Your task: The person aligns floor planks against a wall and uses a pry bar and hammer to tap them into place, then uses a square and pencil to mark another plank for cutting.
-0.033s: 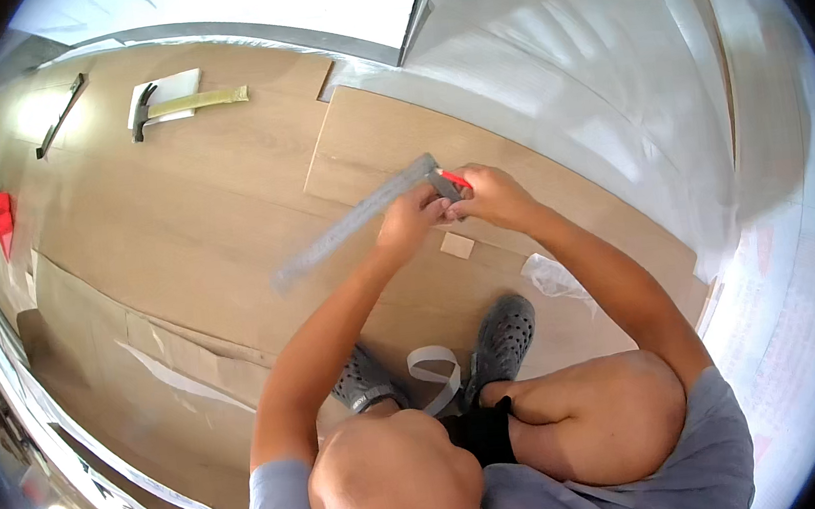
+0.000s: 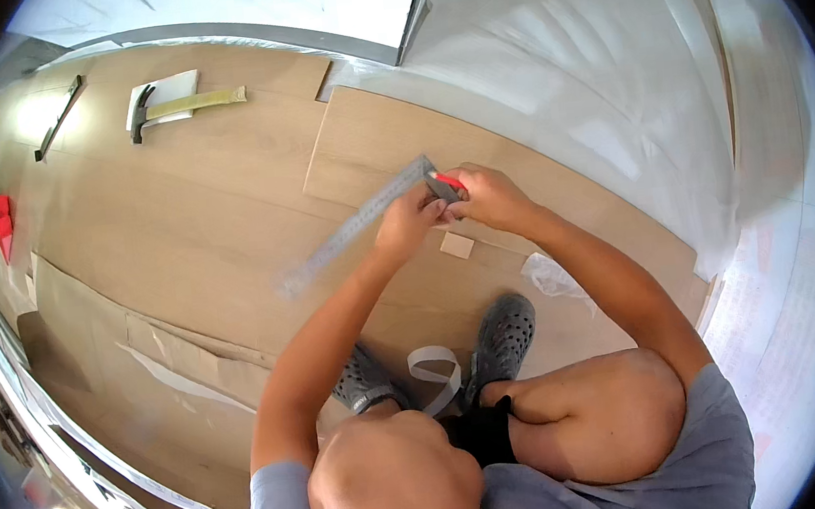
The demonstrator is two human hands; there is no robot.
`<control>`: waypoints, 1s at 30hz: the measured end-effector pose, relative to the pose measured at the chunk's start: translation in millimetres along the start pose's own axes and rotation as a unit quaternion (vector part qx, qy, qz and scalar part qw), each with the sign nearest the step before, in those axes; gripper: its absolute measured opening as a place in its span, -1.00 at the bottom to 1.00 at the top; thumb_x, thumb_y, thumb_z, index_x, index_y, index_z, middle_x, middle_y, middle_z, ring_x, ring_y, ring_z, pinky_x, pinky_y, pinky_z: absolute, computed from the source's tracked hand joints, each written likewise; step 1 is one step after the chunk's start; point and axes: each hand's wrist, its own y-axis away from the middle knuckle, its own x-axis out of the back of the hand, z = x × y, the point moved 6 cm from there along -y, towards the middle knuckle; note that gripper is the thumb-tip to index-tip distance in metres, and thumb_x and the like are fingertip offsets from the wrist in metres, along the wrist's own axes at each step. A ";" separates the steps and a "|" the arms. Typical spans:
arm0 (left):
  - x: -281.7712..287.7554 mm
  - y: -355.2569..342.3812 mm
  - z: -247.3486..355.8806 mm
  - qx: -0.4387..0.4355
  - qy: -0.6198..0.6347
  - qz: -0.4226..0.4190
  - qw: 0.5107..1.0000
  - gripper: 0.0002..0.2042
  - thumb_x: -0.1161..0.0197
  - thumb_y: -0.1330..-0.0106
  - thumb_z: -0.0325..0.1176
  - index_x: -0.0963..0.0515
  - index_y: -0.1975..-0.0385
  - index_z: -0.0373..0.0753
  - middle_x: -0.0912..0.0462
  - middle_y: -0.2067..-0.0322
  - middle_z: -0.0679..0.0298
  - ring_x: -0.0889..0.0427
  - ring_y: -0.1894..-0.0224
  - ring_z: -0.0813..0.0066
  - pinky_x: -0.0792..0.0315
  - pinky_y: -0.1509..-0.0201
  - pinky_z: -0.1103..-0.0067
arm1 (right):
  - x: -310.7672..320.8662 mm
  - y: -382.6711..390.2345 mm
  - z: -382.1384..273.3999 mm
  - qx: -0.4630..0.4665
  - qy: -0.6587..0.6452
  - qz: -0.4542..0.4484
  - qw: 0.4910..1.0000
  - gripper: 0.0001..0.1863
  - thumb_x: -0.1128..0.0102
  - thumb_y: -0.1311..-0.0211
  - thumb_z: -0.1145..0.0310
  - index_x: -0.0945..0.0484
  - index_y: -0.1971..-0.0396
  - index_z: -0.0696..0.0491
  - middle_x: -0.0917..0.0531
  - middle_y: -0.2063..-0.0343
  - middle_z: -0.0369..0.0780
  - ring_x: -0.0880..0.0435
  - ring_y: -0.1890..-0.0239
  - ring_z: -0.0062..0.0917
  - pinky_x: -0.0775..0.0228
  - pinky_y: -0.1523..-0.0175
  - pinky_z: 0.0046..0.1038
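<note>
A metal try square (image 2: 355, 222) is held above the floor, its long ruled blade slanting down to the left and its grey stock close to me. My left hand (image 2: 408, 221) is closed around the stock end, its fingertips meeting those of my other hand. Between the fingers of my right hand (image 2: 490, 195) is a red pencil (image 2: 449, 181), pointing left over the square's corner. That hand's fingertips also touch the stock. Beneath lies a wood-look floor plank (image 2: 416, 134), and a small square wooden piece (image 2: 457, 245) rests just below my hands.
A claw hammer (image 2: 192, 102) lies across a white pad at the far left, near a black bar (image 2: 59, 117). Farther left is a red tool (image 2: 4, 230). Clear plastic (image 2: 552, 275) and a white strip (image 2: 435, 379) lie by my shoes. Plastic sheeting (image 2: 557, 73) covers the right side.
The square's blade has tilted slightly, its far end shifting a little toward me. The pencil has moved slightly left and down with my right hand. Both hands keep their hold.
</note>
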 end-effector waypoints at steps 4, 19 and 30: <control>-10.2 19.0 -12.0 -0.007 -0.079 0.063 0.995 -0.64 -0.24 -0.41 -0.35 -0.53 -0.13 -0.36 -0.73 0.15 0.14 -0.71 0.11 0.32 -0.57 -0.07 0.45 | 1.8 -24.6 14.1 0.074 0.183 0.061 0.979 -0.56 -0.38 -0.17 0.26 -0.60 -0.03 0.11 -0.63 0.10 -0.05 -0.64 0.06 -0.12 -0.52 -0.04 -0.14; 0.1 -38.7 29.6 -0.236 -0.599 0.184 0.743 -0.24 -0.44 -0.11 -0.32 -0.30 -0.31 -0.51 -0.13 -0.45 -0.08 -0.13 -0.51 0.01 -0.11 -0.58 0.27 | 57.9 -96.7 74.3 0.000 0.216 0.144 0.966 -0.62 -0.31 -0.30 0.27 -0.64 -0.10 -0.02 -0.62 0.13 -0.25 -0.62 0.03 -0.34 -0.57 0.01 -0.29; -2.5 -53.7 13.7 -0.176 -0.606 0.184 0.753 -0.25 -0.33 -0.17 -0.41 -0.21 -0.36 -0.60 -0.08 -0.47 -0.15 -0.09 -0.54 0.03 -0.13 -0.57 0.33 | 55.8 -97.6 81.3 0.047 0.189 0.163 0.967 -0.65 -0.34 -0.24 0.38 -0.67 -0.04 0.01 -0.66 0.14 -0.28 -0.64 0.04 -0.35 -0.57 0.01 -0.32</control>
